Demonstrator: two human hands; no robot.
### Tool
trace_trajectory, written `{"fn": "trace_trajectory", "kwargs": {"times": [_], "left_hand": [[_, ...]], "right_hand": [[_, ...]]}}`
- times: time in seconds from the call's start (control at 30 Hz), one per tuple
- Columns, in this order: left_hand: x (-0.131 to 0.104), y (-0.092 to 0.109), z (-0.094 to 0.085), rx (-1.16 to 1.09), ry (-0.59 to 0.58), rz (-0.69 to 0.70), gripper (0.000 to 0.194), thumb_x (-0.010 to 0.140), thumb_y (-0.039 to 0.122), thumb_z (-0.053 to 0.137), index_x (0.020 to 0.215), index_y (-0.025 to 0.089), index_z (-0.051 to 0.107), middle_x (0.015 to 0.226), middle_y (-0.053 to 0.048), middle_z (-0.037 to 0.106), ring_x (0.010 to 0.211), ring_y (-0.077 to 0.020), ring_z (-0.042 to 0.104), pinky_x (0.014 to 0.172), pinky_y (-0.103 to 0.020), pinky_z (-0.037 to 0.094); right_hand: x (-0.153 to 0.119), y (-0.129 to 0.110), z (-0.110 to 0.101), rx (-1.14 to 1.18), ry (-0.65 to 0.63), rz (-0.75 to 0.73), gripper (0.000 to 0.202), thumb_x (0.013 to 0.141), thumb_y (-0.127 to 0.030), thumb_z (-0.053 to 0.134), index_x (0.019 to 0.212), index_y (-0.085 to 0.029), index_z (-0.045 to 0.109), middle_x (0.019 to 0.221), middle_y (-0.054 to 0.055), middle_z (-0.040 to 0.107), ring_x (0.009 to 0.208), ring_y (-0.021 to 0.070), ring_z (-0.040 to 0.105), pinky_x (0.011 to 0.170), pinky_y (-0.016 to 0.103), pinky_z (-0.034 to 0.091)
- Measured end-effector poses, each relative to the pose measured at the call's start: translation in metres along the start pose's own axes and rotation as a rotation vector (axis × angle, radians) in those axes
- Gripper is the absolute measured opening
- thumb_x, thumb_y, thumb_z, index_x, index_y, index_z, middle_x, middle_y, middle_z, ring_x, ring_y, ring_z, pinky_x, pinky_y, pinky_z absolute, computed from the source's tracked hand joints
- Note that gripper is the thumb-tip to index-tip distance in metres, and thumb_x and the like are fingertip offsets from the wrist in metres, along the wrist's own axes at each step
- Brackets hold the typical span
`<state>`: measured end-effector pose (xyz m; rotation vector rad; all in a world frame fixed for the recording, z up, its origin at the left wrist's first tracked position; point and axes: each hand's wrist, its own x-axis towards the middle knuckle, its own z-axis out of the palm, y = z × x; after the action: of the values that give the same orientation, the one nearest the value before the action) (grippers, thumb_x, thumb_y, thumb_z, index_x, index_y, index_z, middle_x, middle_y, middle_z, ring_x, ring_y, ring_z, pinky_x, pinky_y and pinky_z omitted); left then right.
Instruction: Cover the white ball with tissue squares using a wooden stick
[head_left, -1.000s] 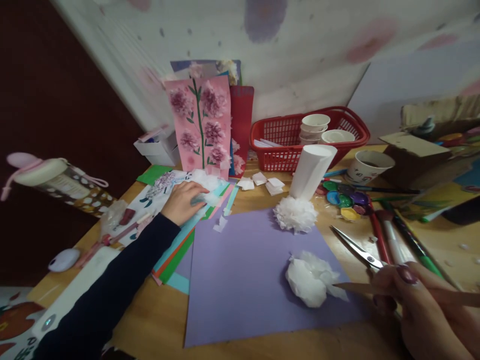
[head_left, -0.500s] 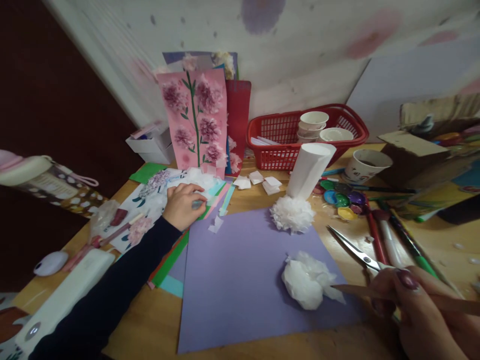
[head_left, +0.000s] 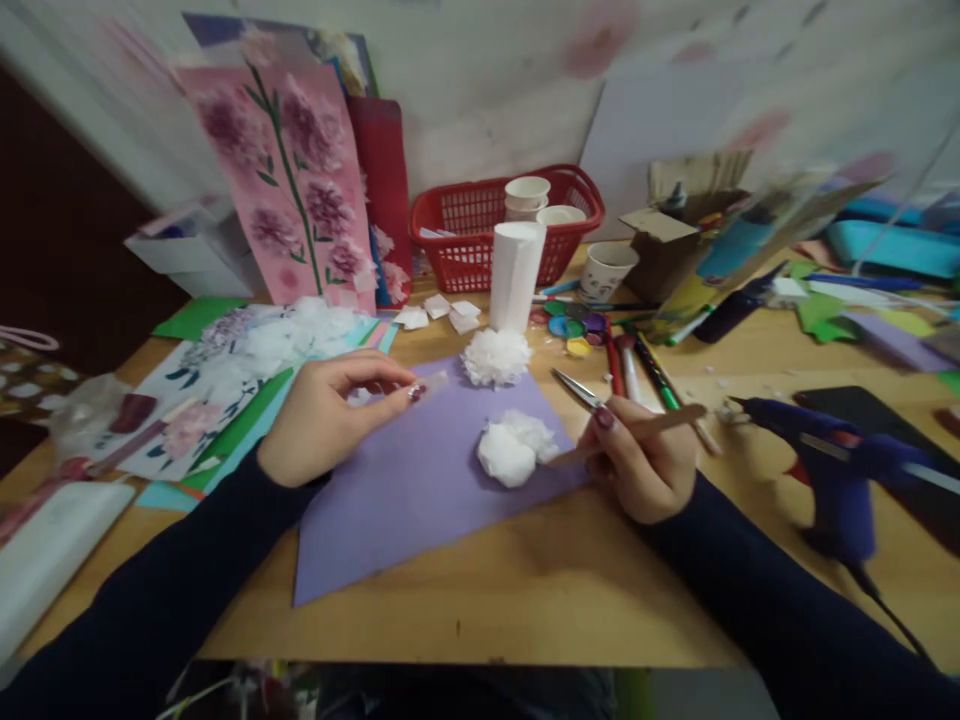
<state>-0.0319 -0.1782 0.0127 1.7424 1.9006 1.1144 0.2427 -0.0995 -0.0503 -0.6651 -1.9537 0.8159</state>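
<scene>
My left hand (head_left: 337,405) pinches a small piece of thin white tissue paper (head_left: 435,385) between thumb and fingertips, over the left part of a purple paper sheet (head_left: 397,480). My right hand (head_left: 645,455) grips a flat wooden stick (head_left: 667,418). The stick's tip points at a white tissue paper ball (head_left: 506,452) with loose folds on its right side, lying on the sheet; whether they touch I cannot tell. Behind it sits a ruffled white paper pompom (head_left: 495,358). A scissors blade (head_left: 576,387) shows just beyond my right fingers, its handles hidden by the hand.
White paper squares (head_left: 435,308), a white paper roll (head_left: 516,275) and a red basket (head_left: 457,255) with cups stand at the back. Paint pots (head_left: 576,325) and brushes lie right of centre. A blue glue gun (head_left: 832,470) is at the right, a flower picture (head_left: 289,190) at the back left.
My left hand has come from the white tissue pile at the left to the purple sheet, now with a tissue piece in its fingers. The view has swung right; my right hand still holds the stick.
</scene>
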Motion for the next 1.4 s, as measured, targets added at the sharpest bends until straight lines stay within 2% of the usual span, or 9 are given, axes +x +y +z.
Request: {"fn": "trace_trajectory", "kwargs": {"times": [0.1, 0.23, 0.4, 0.57, 0.73, 1.0, 1.13, 1.23, 1.4], "left_hand": [[-0.018, 0.025, 0.026, -0.046, -0.132, 0.108, 0.013, 0.076, 0.027, 0.065, 0.074, 0.018, 0.073, 0.076, -0.003, 0.069, 0.071, -0.0154, 0.06, 0.068, -0.028, 0.049], [-0.037, 0.04, 0.059, -0.053, -0.238, 0.128, 0.012, 0.076, 0.023, 0.064, 0.075, 0.017, 0.074, 0.074, -0.003, 0.068, 0.066, -0.0132, 0.058, 0.065, -0.026, 0.048], [-0.042, 0.044, 0.091, 0.075, -0.263, 0.13, 0.01, 0.075, 0.022, 0.066, 0.071, 0.017, 0.074, 0.071, -0.002, 0.062, 0.059, -0.0112, 0.055, 0.06, -0.024, 0.046], [-0.031, 0.049, 0.106, 0.293, -0.186, 0.214, 0.006, 0.071, 0.015, 0.067, 0.068, 0.017, 0.071, 0.07, -0.001, 0.058, 0.069, -0.0158, 0.057, 0.066, -0.028, 0.045], [-0.024, 0.048, 0.111, 0.374, -0.16, 0.247, 0.006, 0.071, 0.014, 0.065, 0.067, 0.017, 0.066, 0.07, -0.002, 0.057, 0.074, -0.0187, 0.057, 0.071, -0.031, 0.046], [-0.022, 0.05, 0.108, 0.386, -0.187, 0.221, 0.004, 0.072, 0.019, 0.064, 0.075, 0.017, 0.063, 0.08, -0.005, 0.061, 0.084, -0.0234, 0.059, 0.081, -0.039, 0.048], [-0.035, 0.044, 0.091, 0.326, -0.161, 0.201, 0.025, 0.074, 0.021, 0.059, 0.098, 0.018, 0.062, 0.098, -0.007, 0.063, 0.097, -0.024, 0.059, 0.09, -0.04, 0.048], [-0.048, 0.025, 0.079, 0.409, -0.094, 0.175, 0.042, 0.078, 0.029, 0.057, 0.118, 0.015, 0.054, 0.118, -0.013, 0.06, 0.115, -0.0268, 0.054, 0.102, -0.043, 0.042], [-0.049, -0.013, 0.07, 0.612, -0.269, 0.079, 0.095, 0.073, 0.056, 0.06, 0.145, 0.005, 0.025, 0.156, -0.024, 0.022, 0.145, -0.0361, 0.019, 0.117, -0.051, 0.02]], "right_hand": [[-0.001, 0.001, 0.002, -0.015, 0.017, -0.023, 0.038, 0.097, -0.032, 0.042, 0.064, -0.017, 0.055, 0.041, -0.005, 0.049, 0.035, 0.0082, 0.048, 0.04, 0.02, 0.036], [0.0, 0.004, 0.005, -0.082, 0.056, -0.037, 0.041, 0.098, -0.037, 0.039, 0.064, -0.018, 0.054, 0.042, -0.004, 0.05, 0.038, 0.0096, 0.05, 0.043, 0.021, 0.038], [0.005, 0.011, 0.006, -0.114, 0.096, -0.038, 0.039, 0.097, -0.035, 0.038, 0.065, -0.019, 0.053, 0.044, -0.003, 0.051, 0.04, 0.0108, 0.051, 0.046, 0.022, 0.039], [0.005, 0.013, 0.007, -0.122, 0.139, -0.059, 0.036, 0.095, -0.032, 0.041, 0.064, -0.02, 0.054, 0.045, -0.003, 0.051, 0.043, 0.0118, 0.051, 0.048, 0.023, 0.038], [-0.003, 0.004, 0.001, -0.079, 0.258, -0.1, 0.039, 0.097, -0.03, 0.036, 0.063, -0.02, 0.05, 0.047, -0.002, 0.05, 0.045, 0.0114, 0.051, 0.049, 0.023, 0.039], [-0.009, 0.001, 0.0, -0.09, 0.128, -0.259, 0.033, 0.095, -0.024, 0.039, 0.064, -0.02, 0.05, 0.048, -0.002, 0.049, 0.043, 0.01, 0.048, 0.046, 0.023, 0.038], [-0.01, 0.004, 0.002, -0.129, 0.105, -0.265, 0.03, 0.094, -0.021, 0.042, 0.066, -0.019, 0.052, 0.048, -0.002, 0.052, 0.041, 0.0096, 0.048, 0.044, 0.023, 0.037], [-0.014, 0.005, 0.002, -0.158, 0.096, -0.262, 0.028, 0.094, -0.021, 0.044, 0.068, -0.019, 0.054, 0.048, -0.002, 0.055, 0.041, 0.0096, 0.05, 0.043, 0.022, 0.039], [-0.019, 0.003, 0.001, -0.196, 0.049, -0.261, 0.024, 0.094, -0.02, 0.044, 0.074, -0.019, 0.058, 0.054, 0.0, 0.063, 0.044, 0.0104, 0.057, 0.045, 0.022, 0.045]]}}
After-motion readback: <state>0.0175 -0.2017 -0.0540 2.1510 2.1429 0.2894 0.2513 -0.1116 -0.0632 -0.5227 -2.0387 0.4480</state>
